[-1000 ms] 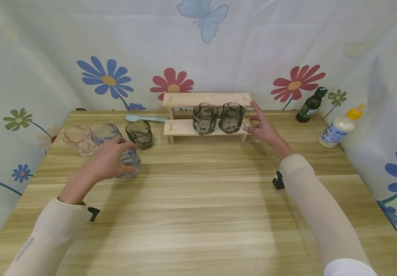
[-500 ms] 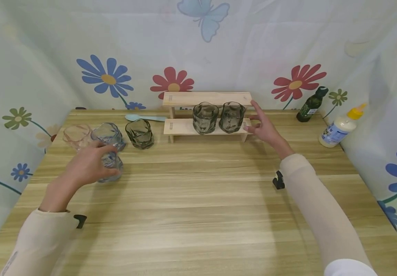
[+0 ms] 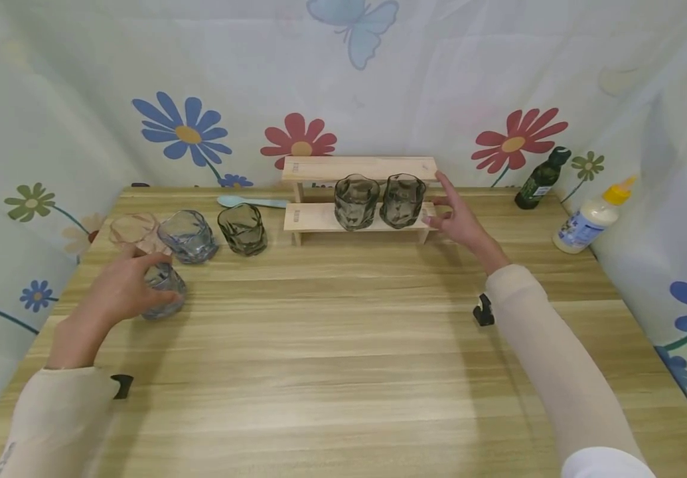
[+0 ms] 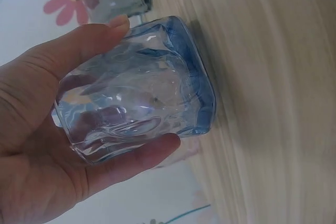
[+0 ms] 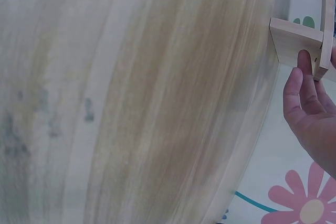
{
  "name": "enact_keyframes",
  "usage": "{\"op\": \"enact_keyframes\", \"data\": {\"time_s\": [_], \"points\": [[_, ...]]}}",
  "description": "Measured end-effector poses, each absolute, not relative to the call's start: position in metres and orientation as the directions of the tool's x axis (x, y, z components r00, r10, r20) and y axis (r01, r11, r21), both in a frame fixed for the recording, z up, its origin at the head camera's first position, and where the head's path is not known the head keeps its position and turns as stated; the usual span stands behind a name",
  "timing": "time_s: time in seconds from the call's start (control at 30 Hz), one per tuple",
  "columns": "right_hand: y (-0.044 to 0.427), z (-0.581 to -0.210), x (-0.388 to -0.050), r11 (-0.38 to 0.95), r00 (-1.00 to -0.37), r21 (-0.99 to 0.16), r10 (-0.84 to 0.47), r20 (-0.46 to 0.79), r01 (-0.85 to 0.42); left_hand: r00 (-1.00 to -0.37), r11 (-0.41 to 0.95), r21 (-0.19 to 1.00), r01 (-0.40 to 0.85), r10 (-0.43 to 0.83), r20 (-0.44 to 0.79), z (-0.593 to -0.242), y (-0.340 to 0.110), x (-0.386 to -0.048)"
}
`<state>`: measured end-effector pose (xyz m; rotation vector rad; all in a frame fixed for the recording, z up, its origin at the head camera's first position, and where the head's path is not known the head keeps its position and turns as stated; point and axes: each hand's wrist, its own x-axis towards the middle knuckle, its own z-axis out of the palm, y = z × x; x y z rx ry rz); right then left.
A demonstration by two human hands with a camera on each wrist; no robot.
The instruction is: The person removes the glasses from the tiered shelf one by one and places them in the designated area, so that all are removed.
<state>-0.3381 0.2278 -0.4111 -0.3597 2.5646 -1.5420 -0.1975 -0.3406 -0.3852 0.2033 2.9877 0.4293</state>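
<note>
Blue-tinted glass (image 4: 142,93), clear and rippled, thick-bottomed, left grip (image 3: 119,285) half-curled round it, right grip (image 3: 462,226) spread, touching shelf (image 3: 358,168).

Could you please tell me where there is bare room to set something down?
The table is bare in front of the wooden rack, between the left hand and right sleeve. Back left is crowded with three glasses and the held glass.

The bare left hand (image 3: 119,285) curves, gripping; the bare right hand (image 3: 464,227) extends its index finger (image 3: 447,188), cream-sleeved right arm (image 3: 552,352) outstretched.
</note>
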Motion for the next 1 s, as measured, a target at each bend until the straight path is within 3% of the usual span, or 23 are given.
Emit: {"op": "enact_keyframes", "data": {"time_s": [1.0], "points": [[0.228, -0.415, -0.34, 0.458, -0.967, -0.879, -0.254, 0.015, -0.134, -0.997, 0.953, 0.296, -0.062, -0.046, -0.061, -0.395, -0.375, -0.204]]}}
